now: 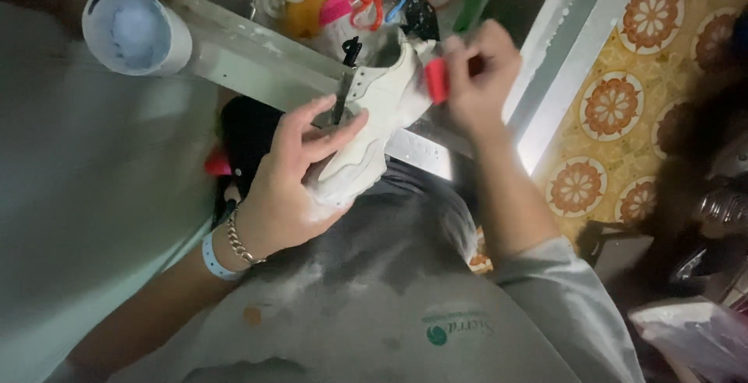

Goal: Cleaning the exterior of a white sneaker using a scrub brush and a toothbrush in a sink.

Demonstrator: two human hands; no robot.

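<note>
We note the left hand [292, 184] clamped around a smooth white sneaker [374, 122]; the right hand [479, 75] pinches a small red tool [435, 81] (blurred) against its toe.

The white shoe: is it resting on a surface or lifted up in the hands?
Lifted. The left hand grips the white shoe from the side, above the lap, while the right hand presses a small red thing against it.

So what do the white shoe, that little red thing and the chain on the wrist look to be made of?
White shoe: smooth matte panels with punched eyelets, probably leather or an imitation; chunky sole, likely rubber or foam.
Red thing in the right hand: plain solid colour, possibly plastic or sponge; too blurred to tell.
Chain on the left hand wrist: shiny pale-gold links, apparently metal.
</note>
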